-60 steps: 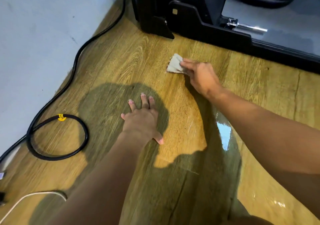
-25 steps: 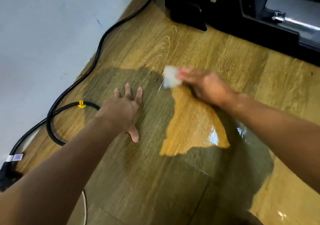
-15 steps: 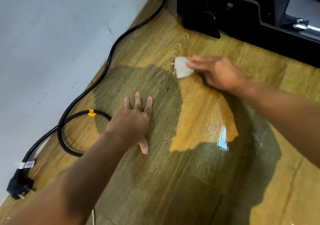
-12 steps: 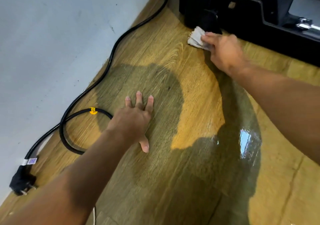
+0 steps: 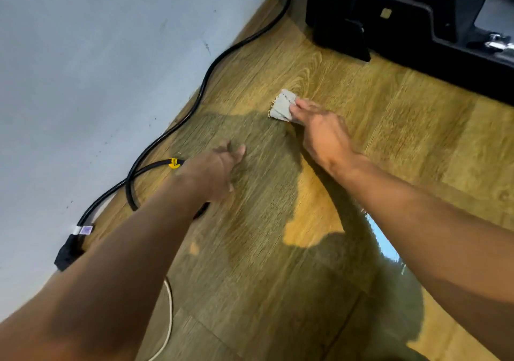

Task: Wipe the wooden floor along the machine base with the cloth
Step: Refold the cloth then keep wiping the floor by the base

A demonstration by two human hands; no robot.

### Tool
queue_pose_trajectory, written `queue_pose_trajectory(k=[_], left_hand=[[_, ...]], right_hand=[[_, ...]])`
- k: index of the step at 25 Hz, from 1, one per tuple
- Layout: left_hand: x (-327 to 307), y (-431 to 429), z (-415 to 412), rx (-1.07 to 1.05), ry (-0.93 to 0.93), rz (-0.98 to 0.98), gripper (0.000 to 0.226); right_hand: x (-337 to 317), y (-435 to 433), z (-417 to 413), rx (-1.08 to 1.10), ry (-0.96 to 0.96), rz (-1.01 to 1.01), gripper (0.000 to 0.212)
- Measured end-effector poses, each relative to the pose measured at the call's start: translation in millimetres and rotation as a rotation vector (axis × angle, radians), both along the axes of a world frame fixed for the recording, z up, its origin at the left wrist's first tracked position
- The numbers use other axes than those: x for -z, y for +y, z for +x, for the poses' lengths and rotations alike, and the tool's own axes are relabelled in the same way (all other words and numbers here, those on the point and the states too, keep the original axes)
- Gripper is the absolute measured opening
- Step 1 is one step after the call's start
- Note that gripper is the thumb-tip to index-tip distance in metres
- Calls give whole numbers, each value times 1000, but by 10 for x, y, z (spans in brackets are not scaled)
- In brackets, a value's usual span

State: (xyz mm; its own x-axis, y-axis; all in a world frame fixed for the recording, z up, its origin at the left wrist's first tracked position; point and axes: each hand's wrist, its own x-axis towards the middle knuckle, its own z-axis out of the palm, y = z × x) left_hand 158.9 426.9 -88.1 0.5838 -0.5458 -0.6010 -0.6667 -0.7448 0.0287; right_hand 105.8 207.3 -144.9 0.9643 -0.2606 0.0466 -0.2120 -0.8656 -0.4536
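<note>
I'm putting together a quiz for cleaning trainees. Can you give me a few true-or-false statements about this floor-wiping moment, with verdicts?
1. The folded pale grey cloth touches the black machine base. False: it lies on the wooden floor, apart from the base.
2. The right hand has its fingers on the cloth. True.
3. The left hand grips the black power cable. False: it holds nothing, and the cable loops past its wrist.
4. A yellow tag sits on the cable. True.
</note>
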Motion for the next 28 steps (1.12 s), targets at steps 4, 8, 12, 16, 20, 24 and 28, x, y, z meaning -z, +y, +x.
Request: queue_pose_trajectory(k=[4, 8, 12, 16, 20, 24, 28], left_hand=[[94, 23, 3, -64, -46, -86, 67], [99, 1, 20, -46, -68, -3, 67], [63, -42, -40, -30, -106, 45, 69], [33, -49, -73, -73, -77, 62, 71], [20, -107, -161, -114, -90, 57, 65], [-61, -297, -400, -114, -246, -40, 45], [-62, -598, -903, -16, -153, -356, 36]], right_hand=[[45, 871, -828, -321, -60, 111, 45], [-102, 1061, -1263, -624, -91, 531, 72], [-149, 1000, -846, -373, 132, 145, 65], [-110, 1516, -1539, -876, 30, 52, 50], [-131, 1219, -1848, -1148, 205, 455, 44], [-335, 493, -1599, -664, 184, 72, 44], [-472, 1, -1555, -337, 247, -149, 30]])
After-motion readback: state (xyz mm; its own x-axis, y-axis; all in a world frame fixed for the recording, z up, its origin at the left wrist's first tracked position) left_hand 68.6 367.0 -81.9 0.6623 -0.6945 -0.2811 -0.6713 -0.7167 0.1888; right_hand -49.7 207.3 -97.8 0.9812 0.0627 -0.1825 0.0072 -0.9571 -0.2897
